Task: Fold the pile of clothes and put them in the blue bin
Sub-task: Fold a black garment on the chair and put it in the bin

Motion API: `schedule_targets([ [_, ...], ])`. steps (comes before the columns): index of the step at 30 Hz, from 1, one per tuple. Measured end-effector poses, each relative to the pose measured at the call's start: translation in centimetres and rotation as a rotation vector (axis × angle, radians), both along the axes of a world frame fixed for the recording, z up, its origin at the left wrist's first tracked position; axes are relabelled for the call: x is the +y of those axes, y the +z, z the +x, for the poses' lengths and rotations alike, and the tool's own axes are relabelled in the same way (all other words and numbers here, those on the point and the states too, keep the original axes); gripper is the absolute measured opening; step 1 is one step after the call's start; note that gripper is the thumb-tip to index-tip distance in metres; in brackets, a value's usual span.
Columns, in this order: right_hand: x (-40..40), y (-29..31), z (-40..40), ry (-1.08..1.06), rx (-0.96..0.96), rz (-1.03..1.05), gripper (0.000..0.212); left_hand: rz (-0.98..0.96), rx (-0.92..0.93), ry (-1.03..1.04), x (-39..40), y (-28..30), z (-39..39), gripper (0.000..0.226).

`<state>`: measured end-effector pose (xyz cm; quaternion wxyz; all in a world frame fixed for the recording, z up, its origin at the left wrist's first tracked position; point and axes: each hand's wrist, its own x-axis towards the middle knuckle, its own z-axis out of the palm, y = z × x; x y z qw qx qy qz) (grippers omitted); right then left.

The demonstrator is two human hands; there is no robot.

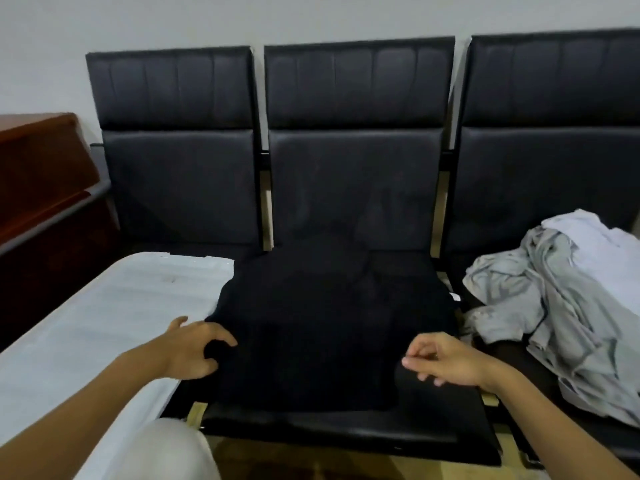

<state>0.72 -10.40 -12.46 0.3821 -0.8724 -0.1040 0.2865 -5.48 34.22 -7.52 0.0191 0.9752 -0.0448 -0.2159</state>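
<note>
A black garment (329, 323) lies spread over the middle seat of a black three-seat bench (356, 174). My left hand (194, 351) is at the garment's left edge, with its fingers curled into a fold of the black cloth. My right hand (443, 362) hovers over the garment's lower right part, fingers loosely bent, and I see nothing held in it. A pile of grey and white clothes (568, 306) lies crumpled on the right seat. No blue bin is in view.
A white flat sheet (104, 323) covers the left seat. A reddish wooden cabinet (45, 188) stands at the far left against the wall. My knee in white trousers (166, 452) shows at the bottom, close to the bench's front edge.
</note>
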Motion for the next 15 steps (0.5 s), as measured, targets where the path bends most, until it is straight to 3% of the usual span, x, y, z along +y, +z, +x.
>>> schedule_targets([
  [4,-3.1,-4.2,3.3,-0.191,-0.121,-0.276,0.021,-0.129,-0.047,-0.076,-3.7,-2.1,5.1,0.035],
  [8,-4.1,-6.8,6.1,-0.459,-0.209,-0.388,0.053,-0.192,-0.021,-0.188,-10.3,-4.7,11.2,0.027],
  [10,-4.6,-7.5,7.6,-0.586,-0.130,-0.243,0.066,-0.254,-0.010,-0.254,-14.7,-5.9,14.3,0.027],
  [13,-4.6,-7.5,9.6,-0.790,0.054,0.192,0.044,-0.334,0.007,-0.325,-21.7,-7.4,18.6,0.037],
  [15,-4.3,-8.1,10.7,-0.887,-0.057,0.230,0.038,-0.374,0.003,-0.350,-25.5,-8.0,20.8,0.050],
])
